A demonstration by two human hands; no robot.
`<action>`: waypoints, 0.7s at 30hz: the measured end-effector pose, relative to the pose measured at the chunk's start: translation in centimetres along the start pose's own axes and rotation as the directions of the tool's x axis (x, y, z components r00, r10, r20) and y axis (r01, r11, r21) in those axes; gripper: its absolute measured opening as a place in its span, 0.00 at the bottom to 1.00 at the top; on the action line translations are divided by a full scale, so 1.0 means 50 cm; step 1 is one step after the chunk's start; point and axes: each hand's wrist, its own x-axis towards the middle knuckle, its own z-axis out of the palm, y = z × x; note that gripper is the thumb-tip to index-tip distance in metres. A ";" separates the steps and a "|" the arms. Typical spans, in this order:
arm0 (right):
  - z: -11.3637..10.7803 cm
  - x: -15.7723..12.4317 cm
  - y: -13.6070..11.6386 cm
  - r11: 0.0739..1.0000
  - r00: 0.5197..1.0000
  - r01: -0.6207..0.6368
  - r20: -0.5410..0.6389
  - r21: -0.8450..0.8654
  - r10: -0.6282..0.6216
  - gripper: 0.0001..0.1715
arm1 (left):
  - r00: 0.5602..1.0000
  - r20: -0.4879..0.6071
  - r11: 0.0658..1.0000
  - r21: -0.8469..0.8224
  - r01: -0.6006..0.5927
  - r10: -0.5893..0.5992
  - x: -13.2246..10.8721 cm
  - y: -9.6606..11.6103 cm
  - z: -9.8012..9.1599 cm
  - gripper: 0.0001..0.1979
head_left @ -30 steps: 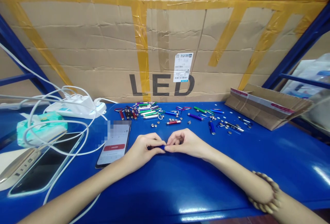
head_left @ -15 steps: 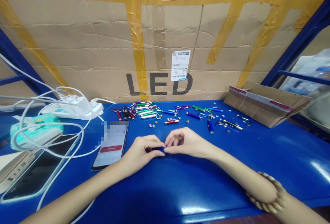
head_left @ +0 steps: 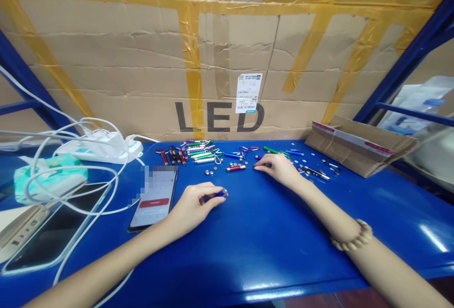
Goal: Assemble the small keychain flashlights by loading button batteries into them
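My left hand (head_left: 198,204) pinches a short blue metal tube (head_left: 219,193), like the body of a mini flashlight, above the blue table. A silvery end of the tube shows at the fingertips; the rest is hidden in the hand. My right hand (head_left: 278,170) is over the small parts farther back, thumb and forefinger drawn together at the tabletop. Whatever lies between those fingertips is hidden. Just left of them lies a red tube (head_left: 236,168), with small button cells (head_left: 233,164) behind it.
Several coloured mini flashlights with carabiners (head_left: 200,152) are heaped at the back. A phone (head_left: 156,204), a dark-screened phone (head_left: 53,232), white cables (head_left: 113,189) and a tissue pack (head_left: 49,178) lie left. An opened brown carton (head_left: 354,149) stands at the back right, before a large cardboard box (head_left: 142,71).
My right hand has left the blue tube and moved back and right to the loose parts. My left hand keeps hold of the tube, slightly higher in view.
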 end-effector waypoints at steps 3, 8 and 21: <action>0.002 -0.004 -0.017 0.999 1.000 -0.018 -0.011 0.030 0.018 0.08 | 1.000 -0.010 1.000 -0.006 0.017 -0.017 -0.001 -0.002 0.000 0.11; 0.026 -0.026 -0.106 0.886 0.995 -0.048 -0.060 0.460 0.086 0.12 | 1.000 -0.020 1.000 0.018 -0.024 0.024 0.000 -0.007 -0.001 0.10; 0.039 -0.058 -0.186 0.720 0.997 0.032 0.027 0.693 -0.071 0.06 | 0.994 0.021 0.990 0.089 -0.113 0.112 -0.002 -0.011 -0.005 0.10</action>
